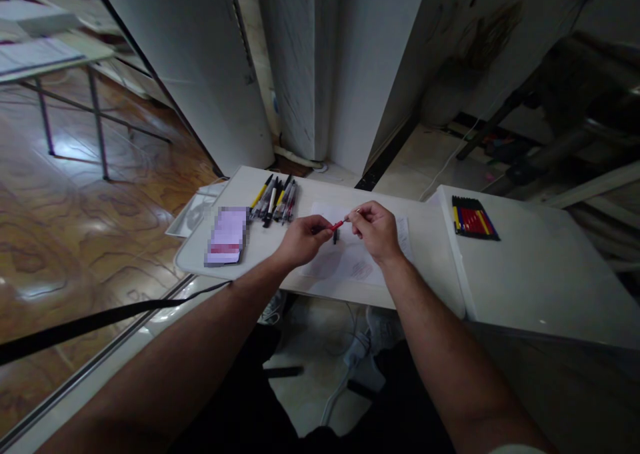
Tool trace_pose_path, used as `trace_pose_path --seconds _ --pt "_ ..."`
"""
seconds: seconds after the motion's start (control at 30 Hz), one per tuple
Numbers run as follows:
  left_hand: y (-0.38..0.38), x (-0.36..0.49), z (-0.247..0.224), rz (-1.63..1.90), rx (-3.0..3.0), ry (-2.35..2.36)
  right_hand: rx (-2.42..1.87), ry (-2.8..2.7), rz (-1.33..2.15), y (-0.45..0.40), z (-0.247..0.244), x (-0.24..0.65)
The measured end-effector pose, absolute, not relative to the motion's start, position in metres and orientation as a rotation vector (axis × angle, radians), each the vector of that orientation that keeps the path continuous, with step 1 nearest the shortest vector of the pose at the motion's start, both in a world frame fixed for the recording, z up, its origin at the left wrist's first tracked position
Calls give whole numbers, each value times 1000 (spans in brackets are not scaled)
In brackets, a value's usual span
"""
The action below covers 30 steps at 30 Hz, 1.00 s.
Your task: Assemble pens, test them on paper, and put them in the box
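Note:
Over the sheet of paper (345, 267), my left hand (304, 242) pinches a red pen barrel (338, 225) near its lower end. Facing it, my right hand (374, 229) is closed with thumb and forefinger on a thin pen piece (347, 218) at the barrel's other end. Whether that piece sits inside the barrel or only touches it, I cannot tell. A small black pen part (335, 237) lies on the paper just below the barrel. Writing shows on the sheet near my right wrist.
Several pens (273, 201) lie in a bunch at the table's back left. A phone (227, 237) rests on the left end of the table (270, 241). On the white surface (540, 274) at right, black, red, yellow and blue pens (474, 218) lie in a row.

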<state>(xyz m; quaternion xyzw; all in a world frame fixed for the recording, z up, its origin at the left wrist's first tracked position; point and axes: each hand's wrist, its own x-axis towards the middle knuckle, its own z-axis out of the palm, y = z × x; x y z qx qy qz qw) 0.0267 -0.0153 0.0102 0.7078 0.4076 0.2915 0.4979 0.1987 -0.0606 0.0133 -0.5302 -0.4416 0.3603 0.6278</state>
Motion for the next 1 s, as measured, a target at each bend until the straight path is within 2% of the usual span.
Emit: trace_pose_path --seconds 0.37,0.63,0.8,1.0 --pt "-9 28 3 678 1753 984 -1333 -939 880 -57 9 200" --pt "-3 25 -6 690 1748 1134 -1861 -1560 506 -59 -14 206" --pt "1 24 -11 616 1748 1228 -1962 -1808 415 -63 -14 199" --pt "3 23 -13 539 1763 1262 -1988 -1841 431 -62 -15 197"
